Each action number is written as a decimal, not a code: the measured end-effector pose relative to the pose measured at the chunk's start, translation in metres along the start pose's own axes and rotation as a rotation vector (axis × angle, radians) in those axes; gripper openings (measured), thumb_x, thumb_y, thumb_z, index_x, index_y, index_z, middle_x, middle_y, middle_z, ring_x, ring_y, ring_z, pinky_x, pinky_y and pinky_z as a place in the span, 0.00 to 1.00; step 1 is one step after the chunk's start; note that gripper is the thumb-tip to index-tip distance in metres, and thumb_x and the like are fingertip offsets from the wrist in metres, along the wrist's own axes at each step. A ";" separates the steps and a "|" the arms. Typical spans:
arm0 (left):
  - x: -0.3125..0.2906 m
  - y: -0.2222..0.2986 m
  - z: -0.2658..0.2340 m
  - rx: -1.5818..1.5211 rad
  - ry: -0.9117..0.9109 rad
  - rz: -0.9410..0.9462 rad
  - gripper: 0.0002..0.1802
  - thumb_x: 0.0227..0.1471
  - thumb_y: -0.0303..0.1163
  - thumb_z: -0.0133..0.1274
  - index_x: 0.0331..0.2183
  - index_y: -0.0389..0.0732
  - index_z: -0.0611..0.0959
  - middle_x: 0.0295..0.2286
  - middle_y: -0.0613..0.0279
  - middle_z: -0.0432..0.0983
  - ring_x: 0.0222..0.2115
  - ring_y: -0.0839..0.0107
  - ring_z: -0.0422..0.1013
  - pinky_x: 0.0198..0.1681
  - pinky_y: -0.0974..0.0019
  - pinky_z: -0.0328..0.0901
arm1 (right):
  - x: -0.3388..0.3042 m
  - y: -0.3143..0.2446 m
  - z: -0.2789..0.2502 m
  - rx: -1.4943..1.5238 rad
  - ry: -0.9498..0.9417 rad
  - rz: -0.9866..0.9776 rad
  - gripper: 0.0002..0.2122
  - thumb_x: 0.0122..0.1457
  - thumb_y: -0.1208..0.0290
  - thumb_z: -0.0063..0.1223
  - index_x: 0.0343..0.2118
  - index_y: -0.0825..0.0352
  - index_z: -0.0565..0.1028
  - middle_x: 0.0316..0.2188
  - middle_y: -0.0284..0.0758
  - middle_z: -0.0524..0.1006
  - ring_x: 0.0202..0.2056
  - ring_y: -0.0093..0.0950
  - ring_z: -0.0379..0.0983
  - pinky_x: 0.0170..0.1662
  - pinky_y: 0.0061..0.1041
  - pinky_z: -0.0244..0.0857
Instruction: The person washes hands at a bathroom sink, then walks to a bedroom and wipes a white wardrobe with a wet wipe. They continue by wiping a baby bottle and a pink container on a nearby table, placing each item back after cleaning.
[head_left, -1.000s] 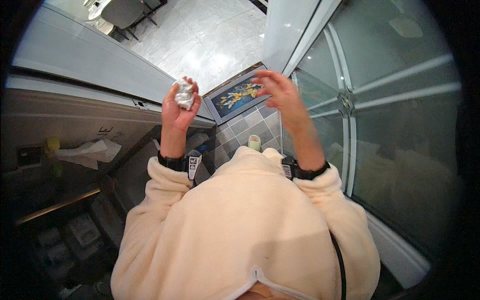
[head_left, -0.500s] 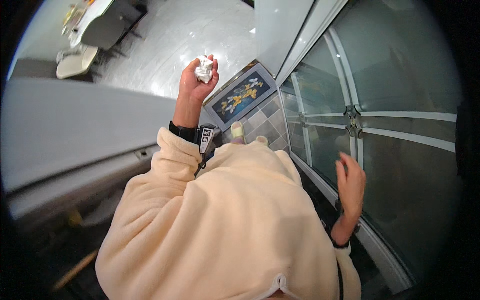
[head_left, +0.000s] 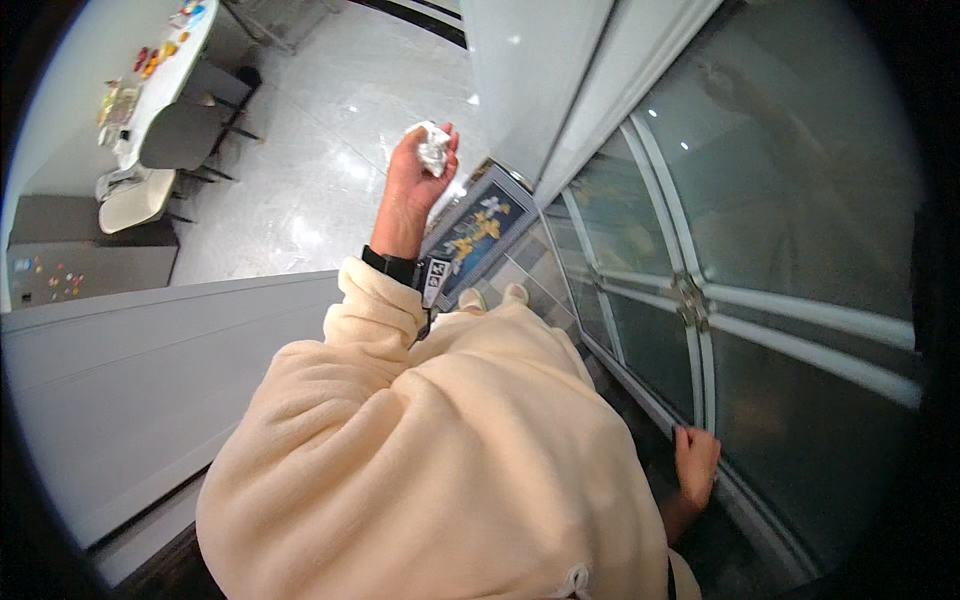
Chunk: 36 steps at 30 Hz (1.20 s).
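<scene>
My left hand [head_left: 425, 160] is raised ahead of me, palm up, its fingers closed around a crumpled white tissue [head_left: 433, 150]. A black strap with a small device [head_left: 434, 280] circles that wrist. Low on the right, my right hand [head_left: 697, 465] is curled at the pale frame of a glass door [head_left: 790, 360]. Its fingers are bent in against the frame's edge, and whatever lies inside them is hidden. The door has dark panes, pale crossing bars and a metal ornament [head_left: 690, 300] where the bars meet.
A doormat [head_left: 480, 235] with yellow and white flowers lies at the threshold, beyond my slippers [head_left: 472, 298]. A pale panel [head_left: 200, 375] stands on my left. Farther off are a white table [head_left: 165, 95], a grey chair [head_left: 180, 137] and a cream chair [head_left: 135, 207] on the shiny floor.
My right hand has dropped lower along the door frame, and its fingers have curled in. The left hand still holds the tissue. The view has shifted, showing more of the room at upper left.
</scene>
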<state>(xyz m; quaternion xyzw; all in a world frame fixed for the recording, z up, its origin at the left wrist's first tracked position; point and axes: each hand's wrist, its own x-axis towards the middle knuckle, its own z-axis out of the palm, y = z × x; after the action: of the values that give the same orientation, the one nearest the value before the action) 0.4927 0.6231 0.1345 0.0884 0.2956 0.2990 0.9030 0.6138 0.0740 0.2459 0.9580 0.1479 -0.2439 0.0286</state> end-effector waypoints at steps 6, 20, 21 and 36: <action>0.028 0.039 0.000 0.008 0.140 0.143 0.15 0.56 0.35 0.46 0.45 0.39 0.72 0.45 0.55 0.73 0.40 0.60 0.72 0.34 0.63 0.70 | 0.025 0.002 -0.004 -0.035 -0.194 -0.002 0.17 0.56 0.67 0.55 0.17 0.76 0.73 0.16 0.54 0.70 0.20 0.45 0.71 0.27 0.40 0.61; 0.179 0.152 0.026 -0.033 0.177 0.052 0.16 0.58 0.35 0.44 0.45 0.40 0.72 0.42 0.57 0.76 0.40 0.60 0.73 0.34 0.63 0.70 | 0.047 -0.093 -0.013 -0.373 -0.428 0.401 0.13 0.57 0.64 0.55 0.38 0.70 0.74 0.33 0.41 0.74 0.35 0.34 0.72 0.37 0.33 0.64; 0.189 0.158 0.025 -0.044 0.169 0.061 0.16 0.58 0.36 0.44 0.45 0.40 0.72 0.42 0.57 0.76 0.40 0.60 0.73 0.34 0.63 0.70 | 0.057 -0.107 -0.016 -0.372 -0.428 0.383 0.14 0.57 0.64 0.55 0.39 0.70 0.74 0.33 0.41 0.73 0.35 0.34 0.72 0.38 0.33 0.63; 0.256 0.301 -0.003 -0.097 0.150 0.026 0.18 0.60 0.40 0.43 0.48 0.44 0.69 0.43 0.57 0.76 0.37 0.65 0.75 0.31 0.67 0.69 | 0.275 -0.455 -0.021 -0.190 -0.320 -0.190 0.20 0.57 0.58 0.53 0.48 0.63 0.67 0.44 0.41 0.67 0.45 0.33 0.64 0.47 0.36 0.55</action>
<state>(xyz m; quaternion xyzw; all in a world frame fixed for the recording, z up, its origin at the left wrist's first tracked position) 0.5094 1.0169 0.1099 0.0256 0.3465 0.3306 0.8775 0.7184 0.5856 0.1415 0.8818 0.2534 -0.3797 0.1189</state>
